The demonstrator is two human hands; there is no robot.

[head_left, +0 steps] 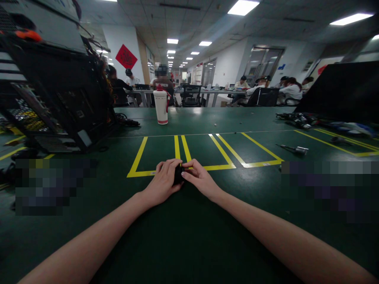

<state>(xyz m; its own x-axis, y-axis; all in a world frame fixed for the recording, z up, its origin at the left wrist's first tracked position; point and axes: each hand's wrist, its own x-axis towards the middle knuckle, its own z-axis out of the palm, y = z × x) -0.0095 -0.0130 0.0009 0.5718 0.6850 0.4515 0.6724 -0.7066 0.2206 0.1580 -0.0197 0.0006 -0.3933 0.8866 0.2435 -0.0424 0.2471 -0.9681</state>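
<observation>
A small black object [178, 174] is between my two hands, low over the green table in front of me. Its kind I cannot make out, since fingers cover much of it. My left hand [164, 179] wraps round it from the left, fingers curled over the top and thumb below. From the right, the thumb and fingertips of my right hand [201, 179] press against its side. Just beyond the hands, yellow tape [207, 168] marks out open-sided boxes on the tabletop.
An opened computer case [68, 106] stands at the left. A white bottle with a red lid [161, 106] is farther back. On the right lie a screwdriver-like tool [293, 149], cables [299, 118] and a large black panel [334, 92]. Several people sit at tables beyond.
</observation>
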